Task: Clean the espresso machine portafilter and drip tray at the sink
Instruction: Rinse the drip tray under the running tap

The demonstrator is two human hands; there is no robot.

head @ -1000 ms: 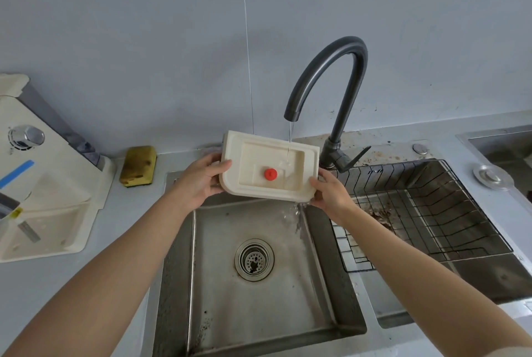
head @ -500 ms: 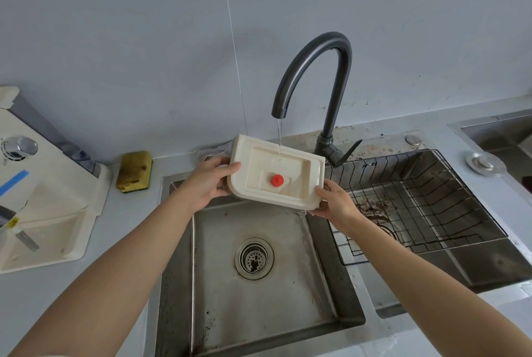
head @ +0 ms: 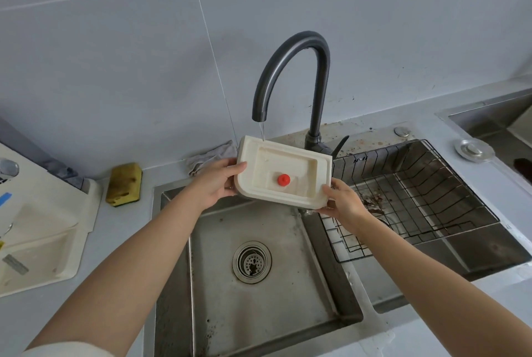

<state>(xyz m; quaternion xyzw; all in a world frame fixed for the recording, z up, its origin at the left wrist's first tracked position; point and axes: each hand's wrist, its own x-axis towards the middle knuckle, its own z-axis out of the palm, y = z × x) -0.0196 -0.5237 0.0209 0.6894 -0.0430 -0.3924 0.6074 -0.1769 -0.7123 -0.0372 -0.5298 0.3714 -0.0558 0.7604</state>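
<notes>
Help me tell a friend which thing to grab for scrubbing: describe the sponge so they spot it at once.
Start at the dark faucet over the sink and look left along the counter by the wall. Past the crumpled grey cloth lies the sponge, near the sink's back left corner. It is the only yellow block there, stained brown on top.

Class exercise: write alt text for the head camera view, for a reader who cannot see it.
Two bare hands, left hand and right hand, hold a cream drip tray under a thin stream from a dark faucet, above a steel sink.
</notes>
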